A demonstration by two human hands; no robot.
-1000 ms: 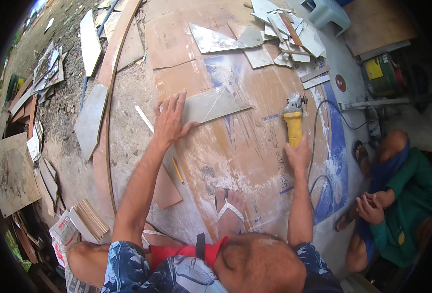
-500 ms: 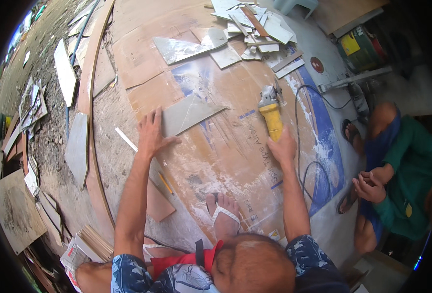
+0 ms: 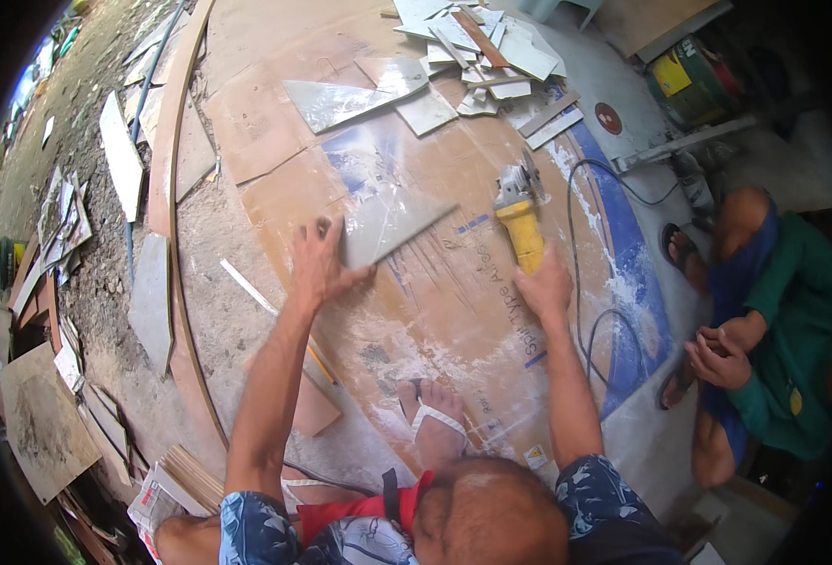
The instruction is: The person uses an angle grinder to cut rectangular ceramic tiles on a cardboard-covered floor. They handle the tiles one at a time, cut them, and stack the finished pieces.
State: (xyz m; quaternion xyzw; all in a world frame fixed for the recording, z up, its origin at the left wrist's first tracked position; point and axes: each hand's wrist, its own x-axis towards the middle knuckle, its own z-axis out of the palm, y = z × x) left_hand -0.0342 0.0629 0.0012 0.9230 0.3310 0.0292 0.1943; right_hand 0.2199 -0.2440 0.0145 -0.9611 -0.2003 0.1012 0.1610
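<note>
My left hand (image 3: 320,264) grips the left edge of a grey, tapered tile piece (image 3: 392,223), with the thumb spread along its near side. The tile lies flat on a brown cardboard sheet (image 3: 444,325), its pointed end to the right. My right hand (image 3: 544,281) is closed round the yellow body of an angle grinder (image 3: 524,234). The grinder's metal head and disc point away from me, to the right of the tile and apart from it. A black cord (image 3: 578,282) curves over the sheet beside my right hand.
Tile offcuts (image 3: 496,56) are heaped at the far end, near two larger tile pieces (image 3: 350,99). On the right sits a person in a green sleeve (image 3: 797,311), hands together, near a dark drum (image 3: 694,85). A pencil (image 3: 322,365) lies left of my sandalled foot (image 3: 435,424).
My left hand and the grey tile piece have shifted right, closer to the angle grinder. My right hand holds the grinder in nearly the same place.
</note>
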